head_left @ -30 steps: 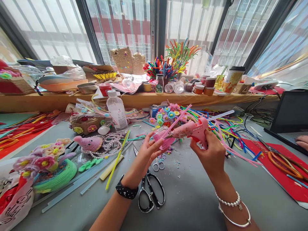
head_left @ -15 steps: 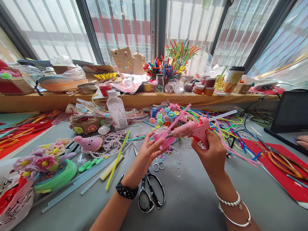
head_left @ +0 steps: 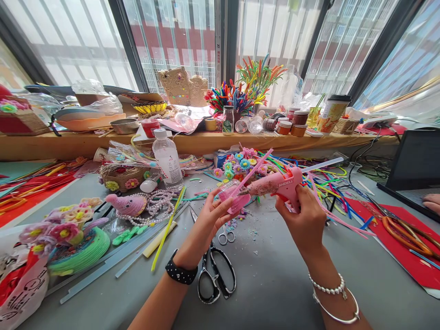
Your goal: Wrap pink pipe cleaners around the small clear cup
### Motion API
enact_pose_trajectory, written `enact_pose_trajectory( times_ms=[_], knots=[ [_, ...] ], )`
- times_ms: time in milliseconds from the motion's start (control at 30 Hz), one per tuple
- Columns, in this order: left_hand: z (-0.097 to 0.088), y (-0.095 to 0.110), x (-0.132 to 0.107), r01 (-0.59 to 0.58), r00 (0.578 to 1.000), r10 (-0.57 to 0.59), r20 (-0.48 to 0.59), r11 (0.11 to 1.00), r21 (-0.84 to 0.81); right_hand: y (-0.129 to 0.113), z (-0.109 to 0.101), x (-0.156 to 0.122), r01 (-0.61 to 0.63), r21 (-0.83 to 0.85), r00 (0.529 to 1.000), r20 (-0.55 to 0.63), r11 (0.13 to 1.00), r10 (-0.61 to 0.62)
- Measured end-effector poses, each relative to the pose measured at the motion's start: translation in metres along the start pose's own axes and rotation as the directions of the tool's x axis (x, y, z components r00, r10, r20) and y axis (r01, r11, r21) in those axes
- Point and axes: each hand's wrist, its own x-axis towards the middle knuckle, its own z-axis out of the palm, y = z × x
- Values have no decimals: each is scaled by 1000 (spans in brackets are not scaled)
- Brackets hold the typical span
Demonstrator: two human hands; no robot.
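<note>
My left hand [head_left: 210, 220] is closed around a small clear plastic piece partly wrapped in pink fuzzy pipe cleaner [head_left: 239, 203]. One pink strip [head_left: 258, 166] sticks up from it to the right. In my right hand [head_left: 305, 221] is a pink hot glue gun [head_left: 288, 184], with a translucent glue stick [head_left: 323, 164] coming out of its back. The gun's nozzle points left, at or just by the pink strip; I cannot tell whether it touches. Below my left hand lie black-handled scissors [head_left: 225, 275] and small silver scissors [head_left: 226, 236].
A water bottle [head_left: 167, 158], a pink crocheted piece [head_left: 129, 205] and a green pot of fuzzy flowers [head_left: 80, 252] stand left. Colourful pipe cleaners [head_left: 333, 183] spread behind my right hand. Orange-handled scissors [head_left: 405, 233] lie on red sheets. Another person's hand [head_left: 432, 201] rests at a laptop [head_left: 412, 165].
My right hand and the glue gun have shifted slightly right, and the nozzle has drawn back a little. My left hand and the pink piece have hardly moved.
</note>
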Motion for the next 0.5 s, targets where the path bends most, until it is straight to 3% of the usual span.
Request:
enact_pose_trajectory(
  times_ms=[267,500],
  knots=[
    [-2,-2,2,12,1000,-12,4,1000,4,3,3,3,129,10,983,-135,992,-127],
    [-2,-2,2,6,1000,-6,21,1000,4,3,3,3,160,-2,975,-155,987,-158]
  ],
)
